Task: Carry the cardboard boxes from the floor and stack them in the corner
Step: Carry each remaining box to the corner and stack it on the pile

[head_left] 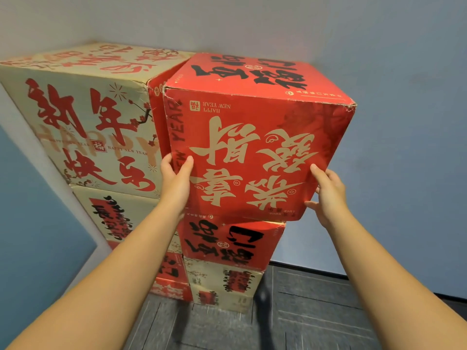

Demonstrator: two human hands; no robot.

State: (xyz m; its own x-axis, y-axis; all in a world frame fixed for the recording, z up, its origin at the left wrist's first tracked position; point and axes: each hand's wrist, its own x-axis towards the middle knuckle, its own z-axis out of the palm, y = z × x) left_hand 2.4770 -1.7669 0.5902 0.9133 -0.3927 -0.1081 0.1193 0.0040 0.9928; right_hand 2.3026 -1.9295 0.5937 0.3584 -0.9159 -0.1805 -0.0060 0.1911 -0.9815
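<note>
A red cardboard box [255, 137] with gold and black lettering sits upside down on top of the right stack in the corner. My left hand [177, 180] grips its lower left edge, thumb on the front face. On the lower right corner rests my right hand [328, 193], fingers against the side. Under it lie another red box [230, 242] and a cream box [222, 286]. To the left a large cream box [83, 127] tops a second stack, above a cream and red box [113, 218].
Blue-grey walls [404, 147] meet behind the stacks. Dark grey carpet tiles [303, 311] cover the floor in front and to the right of the boxes. A white strip [30, 137] runs down the left wall.
</note>
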